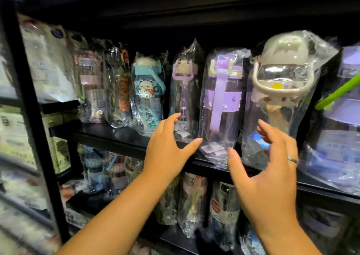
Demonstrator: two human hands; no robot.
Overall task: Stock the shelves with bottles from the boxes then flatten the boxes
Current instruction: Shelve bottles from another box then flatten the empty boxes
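- The purple-strapped bottle (222, 102) stands in its clear bag at the centre of the frame, right at the front of the black shelf (116, 137). The bag's bottom seems to hang over the front lip.
- The left hand (171, 149) and right hand (272, 176) flank its base at lower centre — both spread, fingers loose, grasping nothing. The left thumb tip is just beside the bag; whether it touches, I cannot tell.
- Standing so near the edge, the bottle could tip forward off the shelf at a nudge from either hand, and the slick wrap would likely make a catch hard.
- The row is packed: the slim lilac bottle (184, 91) on its left and the cream-lidded bottle (280, 83) on its right stand close. Pushing one back may topple a neighbour (the crumpled bags hide where the bases sit).
- The right fingers hover in front of the cream-lidded bottle's bag and could snag it.
- The shelf board looks smooth and dark; a lower tier (175, 233) at bottom centre holds more bagged bottles.
- The room is dim — a black upright runs down the left edge, with blurred packaged goods at upper left. No boxes are in view.
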